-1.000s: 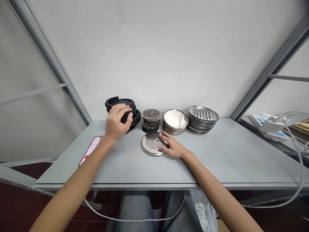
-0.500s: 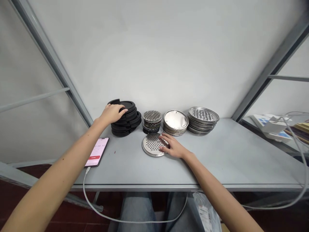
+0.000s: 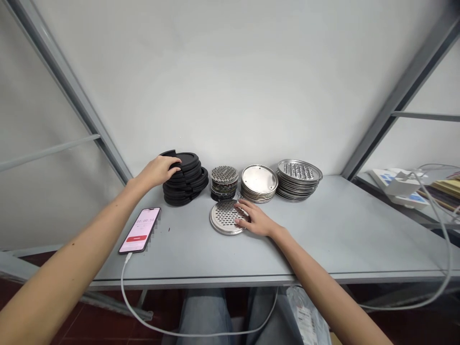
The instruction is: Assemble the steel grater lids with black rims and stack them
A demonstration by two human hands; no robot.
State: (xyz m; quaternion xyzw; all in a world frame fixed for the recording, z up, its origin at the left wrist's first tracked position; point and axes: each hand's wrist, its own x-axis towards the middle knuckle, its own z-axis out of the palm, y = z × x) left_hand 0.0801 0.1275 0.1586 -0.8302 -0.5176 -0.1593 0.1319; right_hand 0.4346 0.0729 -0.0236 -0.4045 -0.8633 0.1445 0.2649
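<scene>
My left hand (image 3: 160, 170) is at the left stack of black round holders (image 3: 190, 177), its fingers curled over the rim of the top black holder (image 3: 187, 159). The undersides of those fingers are hidden. My right hand (image 3: 258, 219) lies with fingers spread on the right edge of a round metal grater plate (image 3: 226, 218), which rests flat on the table with its slotted face up. Behind that plate stands a short stack of small spiked grater discs (image 3: 224, 175). To its right is a stack of smooth metal discs (image 3: 259, 178).
A taller stack of metal grater plates (image 3: 300, 171) stands at the back right. On the left of the grey table (image 3: 345, 239) lies a phone (image 3: 140, 230) with a white cable (image 3: 124, 292) hanging over the front edge. Grey frame posts (image 3: 398, 100) rise on both sides.
My left hand has shifted slightly left over the top black holder, uncovering more of the phone. My right hand stays on the grater plate. The view has moved a little.
</scene>
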